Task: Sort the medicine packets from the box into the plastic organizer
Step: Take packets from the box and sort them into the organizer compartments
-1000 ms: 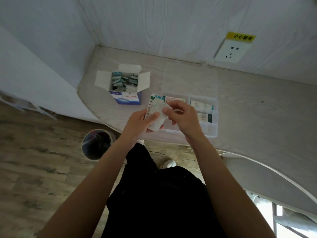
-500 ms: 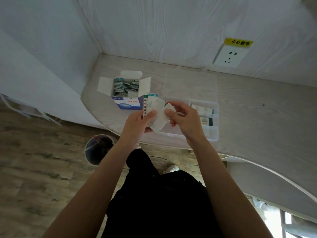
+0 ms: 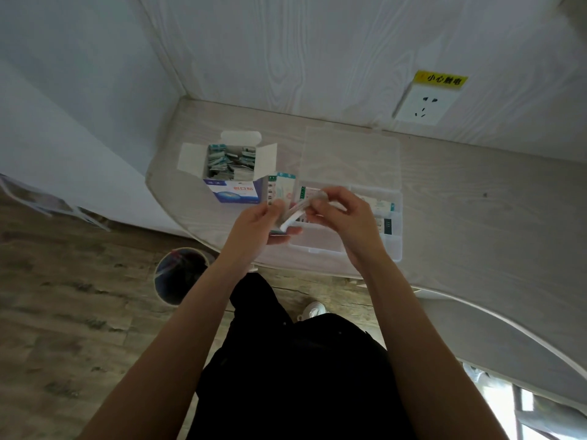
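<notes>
An open white and blue box (image 3: pixel 233 182) full of small medicine packets stands on the table at the left. To its right lies a clear plastic organizer (image 3: pixel 394 246) with its lid (image 3: pixel 352 154) folded back; packets lie in its right compartment. My left hand (image 3: pixel 257 225) holds a small stack of packets (image 3: pixel 281 190) near the organizer's left end. My right hand (image 3: pixel 340 214) pinches one white packet (image 3: pixel 297 212), bent edge-on, just over the organizer's middle compartments. The two hands almost touch.
The table (image 3: pixel 476 217) is pale wood grain with a curved front edge, set in a white-walled corner. A wall socket (image 3: pixel 424 103) with a yellow label is at the back right. A round waste bin (image 3: pixel 179 276) stands on the floor to the left of my legs.
The right hand has drawn the white packet off the stack and turned it edge-on, moving slightly right. The camera view has tilted a little; box and organizer stay put.
</notes>
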Demonstrator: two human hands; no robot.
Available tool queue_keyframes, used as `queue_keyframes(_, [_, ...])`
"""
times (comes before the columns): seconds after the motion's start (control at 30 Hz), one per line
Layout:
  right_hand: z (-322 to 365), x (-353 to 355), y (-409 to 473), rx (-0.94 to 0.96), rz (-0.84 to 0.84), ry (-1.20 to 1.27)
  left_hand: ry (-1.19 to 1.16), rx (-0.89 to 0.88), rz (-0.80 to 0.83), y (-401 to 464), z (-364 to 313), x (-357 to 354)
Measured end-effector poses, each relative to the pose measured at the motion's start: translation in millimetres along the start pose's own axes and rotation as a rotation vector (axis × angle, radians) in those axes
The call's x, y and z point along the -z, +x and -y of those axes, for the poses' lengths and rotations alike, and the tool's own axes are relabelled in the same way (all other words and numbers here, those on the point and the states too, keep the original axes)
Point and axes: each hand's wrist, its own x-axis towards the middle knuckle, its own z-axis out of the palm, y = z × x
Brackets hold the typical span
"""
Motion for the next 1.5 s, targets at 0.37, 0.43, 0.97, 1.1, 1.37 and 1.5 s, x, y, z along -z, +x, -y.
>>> queue_keyframes(0.37, [-19.1,35.4,13.8,0.111,-0.212,-0.471,0.079,-0.039,-0.089,15.4,23.5,13.2])
queue_keyframes(0.43, [-23.6,39.2,24.5,0.197,-0.268,-0.620,0.084,-0.022,-0.110,17.1,26.8,16.5])
queue_keyframes(0.97, [-29.0,11.5,48.6,0.419,0.248,-1.847,0.082,0.011,-0.109,20.0,32.4,21.3])
queue_keyframes(1.1, [-28.3,8.6,55.4,0.415,0.279,-1.867,0.072,0.019,-0.103,19.4,31.3,21.0])
queue_keyframes(1.37, [-34.5,10.1,56.2,0.514,0.326,-1.660,0.030,0.017,-0.047,17.6,28.1,16.8])
queue_keyframes(1.5, [-29.5,3.0,42.1,0.339,0.064,-0.979,0.100,0.002,0.015,17.3,26.4,15.3])
